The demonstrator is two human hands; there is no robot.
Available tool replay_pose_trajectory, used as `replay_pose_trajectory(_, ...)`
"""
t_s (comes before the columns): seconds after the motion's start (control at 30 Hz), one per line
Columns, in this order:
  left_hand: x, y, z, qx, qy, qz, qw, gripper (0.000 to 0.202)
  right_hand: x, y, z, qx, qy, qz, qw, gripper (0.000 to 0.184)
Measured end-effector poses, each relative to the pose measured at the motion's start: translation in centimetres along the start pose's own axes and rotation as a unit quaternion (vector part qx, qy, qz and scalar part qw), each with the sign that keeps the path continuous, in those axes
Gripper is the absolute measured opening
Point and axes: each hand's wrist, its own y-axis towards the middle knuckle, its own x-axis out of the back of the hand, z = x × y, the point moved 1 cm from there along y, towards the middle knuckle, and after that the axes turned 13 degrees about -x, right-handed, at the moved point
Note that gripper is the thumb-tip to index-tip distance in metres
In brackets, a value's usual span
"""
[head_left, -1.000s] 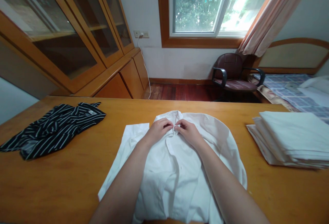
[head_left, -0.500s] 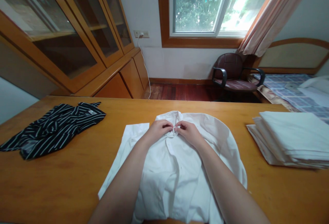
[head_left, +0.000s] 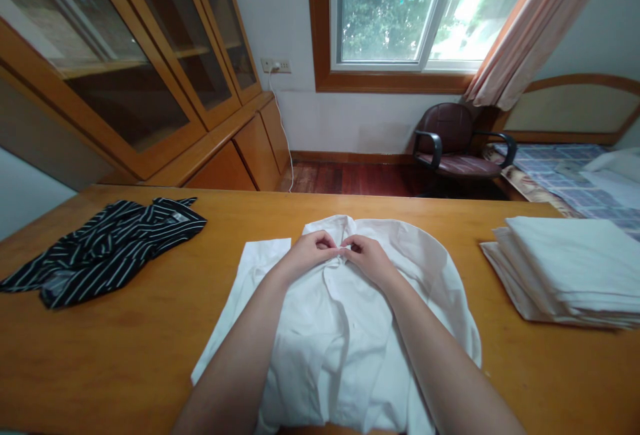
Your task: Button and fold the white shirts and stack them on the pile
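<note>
A white shirt [head_left: 345,342] lies spread on the wooden table [head_left: 125,328], collar at the far end. My left hand [head_left: 307,255] and my right hand [head_left: 370,258] meet just below the collar. Both are closed in a pinch on the shirt's front placket, fingertips touching each other at the top button. The button itself is too small to make out. My forearms lie over the shirt's body.
A black and white striped garment [head_left: 105,245] lies crumpled at the table's left. A stack of folded white cloth [head_left: 565,268] sits at the right. Beyond the table stand a wooden glass-door cabinet [head_left: 125,68], a dark office chair [head_left: 455,145] and a bed [head_left: 575,168].
The hands stay at the collar; only the fingers have shifted slightly on the placket. The view has barely moved.
</note>
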Motion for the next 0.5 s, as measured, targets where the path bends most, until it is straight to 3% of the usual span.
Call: replay_pose_trajectory(0.5, -0.16, 0.25, 0.6, -0.023, -0.014, -0.012, 1.0, 0.018, -0.02, -0.09, 0.09, 0.003, -0.005, -0.005, 1.0, 0.011)
